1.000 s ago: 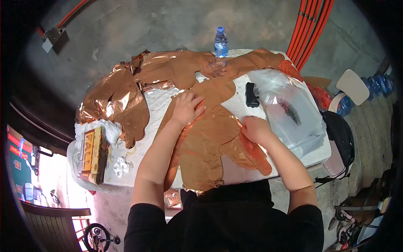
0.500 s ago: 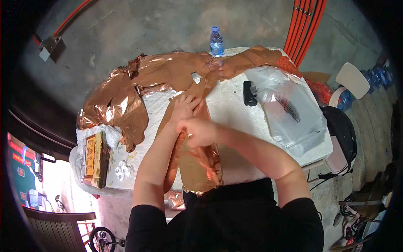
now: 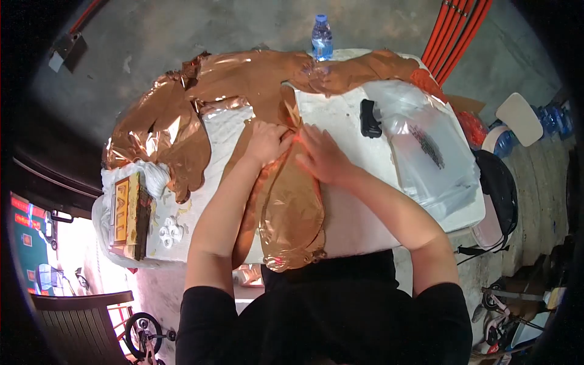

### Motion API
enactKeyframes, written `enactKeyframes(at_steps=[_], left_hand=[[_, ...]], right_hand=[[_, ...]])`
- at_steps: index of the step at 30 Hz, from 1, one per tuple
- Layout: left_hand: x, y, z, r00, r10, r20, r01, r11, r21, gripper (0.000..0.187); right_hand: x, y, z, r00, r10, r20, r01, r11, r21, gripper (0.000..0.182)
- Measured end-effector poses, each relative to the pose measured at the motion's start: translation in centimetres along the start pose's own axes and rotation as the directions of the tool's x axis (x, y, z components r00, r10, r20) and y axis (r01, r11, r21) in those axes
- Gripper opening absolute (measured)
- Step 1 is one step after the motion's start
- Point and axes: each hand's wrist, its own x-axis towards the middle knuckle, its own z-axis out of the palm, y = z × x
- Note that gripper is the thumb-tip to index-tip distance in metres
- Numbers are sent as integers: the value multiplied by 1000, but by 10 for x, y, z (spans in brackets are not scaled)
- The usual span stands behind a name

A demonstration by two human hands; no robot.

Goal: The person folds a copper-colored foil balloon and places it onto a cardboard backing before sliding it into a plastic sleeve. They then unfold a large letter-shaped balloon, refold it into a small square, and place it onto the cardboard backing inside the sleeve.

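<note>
A large crinkled sheet of copper-coloured foil (image 3: pixel 243 76) arches over the back and left of the white table (image 3: pixel 359 228). A strip of it runs down the middle to a rounded foil piece (image 3: pixel 291 213) at the front edge. My left hand (image 3: pixel 267 141) is closed on the foil strip near the centre, its fingertips pinching a fold. Close beside it, my right hand (image 3: pixel 322 153) lies on the strip with its fingers spread, the fingertips at the same fold. The two hands nearly touch.
A water bottle (image 3: pixel 322 39) stands at the back edge. On the right are a black object (image 3: pixel 370 118) and a stack of clear plastic bags (image 3: pixel 429 152). At the left lie a yellow box (image 3: pixel 126 213) and small white rolls (image 3: pixel 170 232).
My right hand has moved up and right along the foil, and its fingers have opened from a fist. The front foil piece looks flatter. The whole view has shifted slightly.
</note>
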Motion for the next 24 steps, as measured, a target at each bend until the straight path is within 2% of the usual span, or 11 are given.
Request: enactKeyframes(at_steps=[1,2,4,7,9,14,17,19,20,22,24], left_hand=[[1,-3,1,1000,7,12,-7,1000,19,29],[0,-6,3,1000,12,23,-13,999,40,29],[1,-10,8,1000,23,-12,-24,999,-23,30],[1,-11,6,999,34,-38,-36,999,-35,31],[3,-5,-6,988,-35,152,33,999,12,24],[2,-14,7,999,36,-17,-37,999,-38,29],[1,-14,8,998,38,-50,-41,997,-71,31],[0,-9,3,998,30,-49,-34,996,-81,30],[1,-6,-1,999,13,-30,-16,995,-99,29],[0,-5,-1,1000,-4,-8,3,993,-119,28],[2,-8,1,999,-25,31,27,997,-69,28]], right_hand=[[-4,-8,-6,955,24,297,-16,999,-30,70],[-8,-16,0,951,29,307,-23,999,-24,70],[-15,-30,9,981,20,193,-33,997,63,72],[-13,-37,3,963,50,265,-56,998,12,74],[-14,-38,3,959,50,280,-56,998,14,74],[-13,-41,5,963,48,264,-39,999,-38,72],[-1,-34,2,966,-11,258,-5,998,61,68],[16,-23,-21,912,16,410,-230,848,478,64],[11,-18,-18,909,14,415,-231,847,479,64],[-2,-8,-7,983,19,185,-46,989,140,62],[-9,-20,-4,982,37,186,-58,992,109,63]])
